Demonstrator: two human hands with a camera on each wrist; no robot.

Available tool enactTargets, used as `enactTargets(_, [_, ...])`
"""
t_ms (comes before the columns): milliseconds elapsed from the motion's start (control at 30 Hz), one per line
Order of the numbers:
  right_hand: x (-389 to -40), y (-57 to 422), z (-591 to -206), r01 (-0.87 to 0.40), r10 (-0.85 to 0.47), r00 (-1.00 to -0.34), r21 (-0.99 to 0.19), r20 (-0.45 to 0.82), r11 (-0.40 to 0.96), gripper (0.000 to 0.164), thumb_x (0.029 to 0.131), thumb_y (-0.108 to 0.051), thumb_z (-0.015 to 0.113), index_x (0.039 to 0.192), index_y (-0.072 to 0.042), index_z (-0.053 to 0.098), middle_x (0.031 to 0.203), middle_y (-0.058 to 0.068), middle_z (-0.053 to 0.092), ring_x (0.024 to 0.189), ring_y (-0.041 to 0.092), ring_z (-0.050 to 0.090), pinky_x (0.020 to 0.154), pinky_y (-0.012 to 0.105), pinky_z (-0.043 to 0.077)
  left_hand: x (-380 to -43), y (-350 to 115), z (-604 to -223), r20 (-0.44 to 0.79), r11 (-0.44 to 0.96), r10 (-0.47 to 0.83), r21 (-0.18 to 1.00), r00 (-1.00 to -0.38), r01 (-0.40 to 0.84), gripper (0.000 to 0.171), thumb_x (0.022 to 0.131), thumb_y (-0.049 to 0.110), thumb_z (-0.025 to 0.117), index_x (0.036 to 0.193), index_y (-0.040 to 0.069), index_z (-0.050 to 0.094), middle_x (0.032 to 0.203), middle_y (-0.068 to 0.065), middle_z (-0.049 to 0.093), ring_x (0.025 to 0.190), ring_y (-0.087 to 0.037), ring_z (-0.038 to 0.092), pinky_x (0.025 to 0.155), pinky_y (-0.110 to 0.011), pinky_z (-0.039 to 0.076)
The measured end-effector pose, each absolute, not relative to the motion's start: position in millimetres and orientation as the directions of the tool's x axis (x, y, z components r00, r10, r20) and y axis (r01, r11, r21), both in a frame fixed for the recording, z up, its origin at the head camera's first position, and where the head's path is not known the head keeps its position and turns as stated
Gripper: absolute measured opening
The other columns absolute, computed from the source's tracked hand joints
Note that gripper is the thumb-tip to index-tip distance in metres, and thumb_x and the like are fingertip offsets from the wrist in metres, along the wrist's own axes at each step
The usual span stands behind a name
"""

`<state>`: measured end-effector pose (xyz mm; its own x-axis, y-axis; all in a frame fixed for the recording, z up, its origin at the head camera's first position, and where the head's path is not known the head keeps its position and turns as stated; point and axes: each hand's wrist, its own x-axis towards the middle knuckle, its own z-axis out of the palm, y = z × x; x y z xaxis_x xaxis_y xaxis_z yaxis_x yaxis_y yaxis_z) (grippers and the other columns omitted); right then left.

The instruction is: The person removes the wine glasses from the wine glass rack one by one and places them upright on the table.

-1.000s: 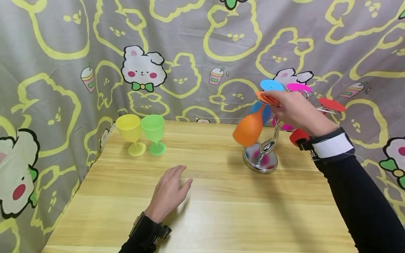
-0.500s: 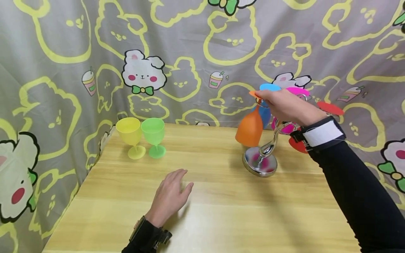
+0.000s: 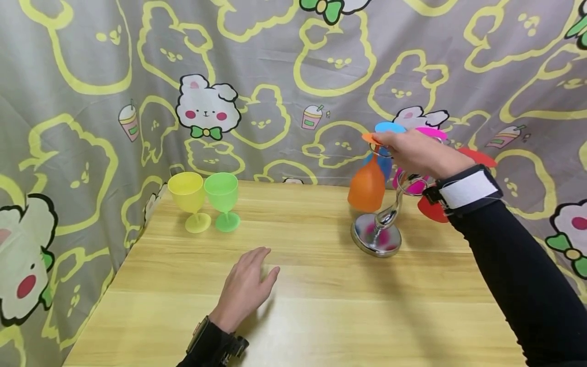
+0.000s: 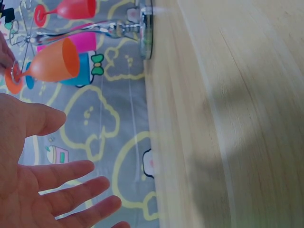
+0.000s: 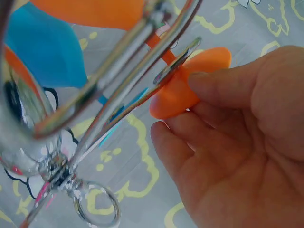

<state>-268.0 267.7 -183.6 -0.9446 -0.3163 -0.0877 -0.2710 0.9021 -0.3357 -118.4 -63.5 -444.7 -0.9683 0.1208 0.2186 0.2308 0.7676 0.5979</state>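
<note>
My right hand (image 3: 419,153) pinches the foot of an orange goblet (image 3: 367,188), which hangs upside down from a chrome goblet rack (image 3: 377,235). In the right wrist view, the thumb lies on one face of the orange foot (image 5: 209,64) with fingers behind it, and the stem passes by the rack's metal loop. Blue (image 3: 390,127), pink (image 3: 431,133) and red (image 3: 477,155) goblets also hang inverted on the rack, partly hidden by the hand. Over the table, my left hand (image 3: 245,285) holds nothing, its fingers loosely extended and thumb apart.
A yellow goblet (image 3: 187,191) and a green goblet (image 3: 222,191) stand upright side by side at the table's back left. The wooden table (image 3: 312,316) meets a patterned grey curtain (image 3: 266,61) at the back and left.
The orange goblet has swung from a slant to hanging almost straight down. My right hand has shifted slightly left while still pinching its foot. The left hand stays in place.
</note>
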Motion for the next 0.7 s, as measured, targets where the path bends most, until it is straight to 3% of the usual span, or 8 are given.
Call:
enactTargets(100, [-268.3,272.6,-179.1,-0.286,-0.317,-0.944,-0.252,-0.091,0.925,0.041,0.110,-0.027,0.036,0.145,-0.007,0.046,0.108,0.022,0.055,0.064,0.027,0.043,0.053,0.029,0.032,-118.8,-63.1,-445.1,0.222,0.767,0.122,0.597,-0.967,0.234,0.055,0.098,0.042,0.062,0.141,0.008,0.055,0.145,-0.011,0.053,0.136,-0.031,0.046,0.111,-0.053,0.039])
enactTargets(167, [-268.1,276.7,-176.4,-0.339,-0.353,-0.933,-0.152,-0.073,0.928,0.047,0.109,-0.017,0.038,0.155,-0.009,0.035,0.135,0.030,0.051,0.069,0.029,0.049,0.052,0.029,0.033,-119.0,-62.8,-445.2,0.221,0.766,0.124,0.598,-0.967,0.235,0.055,0.098,0.042,0.061,0.141,0.008,0.055,0.145,-0.011,0.053,0.136,-0.031,0.046,0.111,-0.053,0.039])
enactTargets(200, [-267.9,278.4,-175.9,-0.354,-0.363,-0.929,-0.123,-0.069,0.927,0.048,0.109,-0.014,0.038,0.156,-0.009,0.033,0.135,0.031,0.051,0.069,0.030,0.049,0.052,0.029,0.034,-119.1,-62.7,-445.4,0.221,0.766,0.125,0.598,-0.967,0.235,0.055,0.098,0.042,0.061,0.141,0.008,0.055,0.145,-0.011,0.054,0.136,-0.031,0.046,0.111,-0.053,0.039])
enactTargets(267, [-266.4,281.6,-176.2,-0.372,-0.378,-0.924,-0.091,-0.057,0.924,0.048,0.108,-0.011,0.041,0.156,-0.008,0.034,0.113,0.028,0.057,0.067,0.030,0.050,0.051,0.029,0.037,-119.0,-62.4,-445.6,0.219,0.766,0.127,0.598,-0.967,0.236,0.054,0.098,0.041,0.061,0.140,0.008,0.055,0.145,-0.011,0.054,0.136,-0.031,0.046,0.111,-0.053,0.039])
enactTargets(300, [-264.8,282.7,-176.6,-0.379,-0.385,-0.921,-0.089,-0.059,0.921,0.050,0.107,-0.008,0.041,0.156,-0.008,0.033,0.117,0.028,0.058,0.068,0.029,0.053,0.051,0.029,0.038,-118.9,-62.3,-445.7,0.218,0.766,0.128,0.598,-0.968,0.236,0.054,0.098,0.041,0.061,0.140,0.008,0.055,0.145,-0.011,0.054,0.136,-0.031,0.046,0.111,-0.053,0.039])
enactTargets(400, [-258.0,286.4,-179.3,-0.377,-0.383,-0.922,-0.097,-0.049,0.921,0.050,0.106,-0.007,0.043,0.156,-0.008,0.034,0.100,0.020,0.054,0.062,0.025,0.050,0.051,0.029,0.040,-118.7,-61.8,-446.1,0.217,0.765,0.128,0.599,-0.968,0.235,0.054,0.098,0.041,0.061,0.140,0.008,0.056,0.144,-0.011,0.054,0.136,-0.031,0.046,0.110,-0.053,0.040])
enactTargets(567, [-240.1,292.3,-182.4,-0.429,-0.427,-0.903,-0.059,0.039,0.902,0.049,0.102,0.001,0.044,0.151,-0.007,0.044,0.120,0.024,0.059,0.050,0.021,0.040,0.044,0.025,0.035,-118.2,-60.9,-446.4,0.214,0.768,0.125,0.597,-0.969,0.230,0.054,0.098,0.042,0.061,0.140,0.009,0.056,0.144,-0.011,0.054,0.136,-0.031,0.047,0.110,-0.053,0.040])
enactTargets(700, [-220.1,292.8,-181.1,-0.433,-0.425,-0.894,-0.030,0.142,0.901,0.048,0.101,0.000,0.047,0.148,-0.010,0.050,0.096,0.017,0.062,0.049,0.021,0.037,0.042,0.028,0.032,-118.4,-60.8,-446.3,0.208,0.771,0.128,0.594,-0.970,0.230,0.055,0.098,0.043,0.061,0.141,0.009,0.055,0.145,-0.011,0.054,0.136,-0.031,0.046,0.110,-0.053,0.040])
